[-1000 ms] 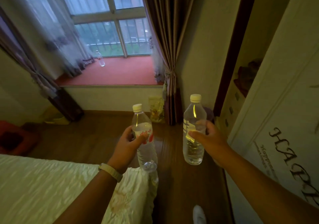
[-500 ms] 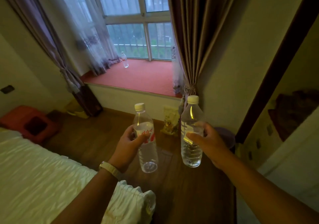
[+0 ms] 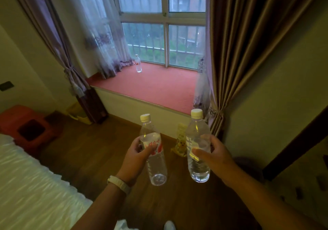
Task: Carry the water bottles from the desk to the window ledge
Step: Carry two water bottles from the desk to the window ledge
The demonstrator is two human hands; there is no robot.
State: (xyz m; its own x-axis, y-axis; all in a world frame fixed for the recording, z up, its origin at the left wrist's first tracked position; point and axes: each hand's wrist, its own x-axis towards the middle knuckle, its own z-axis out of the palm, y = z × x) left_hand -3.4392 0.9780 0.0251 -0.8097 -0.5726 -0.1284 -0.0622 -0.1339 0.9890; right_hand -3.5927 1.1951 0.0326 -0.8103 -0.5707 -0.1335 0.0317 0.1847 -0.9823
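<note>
My left hand (image 3: 135,158) grips a clear water bottle with a red-and-white label (image 3: 154,155), held upright and tilted a little. A second, larger clear water bottle with a pale cap (image 3: 197,151) is gripped upright by my right hand (image 3: 215,160). Both bottles hang over the wooden floor, short of the window ledge (image 3: 152,86), which is covered in red. A third small bottle (image 3: 138,64) stands on the ledge near the window glass at the back left.
A bed with a pale cover (image 3: 30,185) fills the lower left. A red stool (image 3: 26,125) stands by the left wall. Curtains (image 3: 236,52) hang on both sides of the ledge. A yellow bag (image 3: 181,141) sits on the floor below the ledge.
The view has moved forward and turned toward the window, so the ledge looks nearer and larger. Both hands still hold their bottles the same way.
</note>
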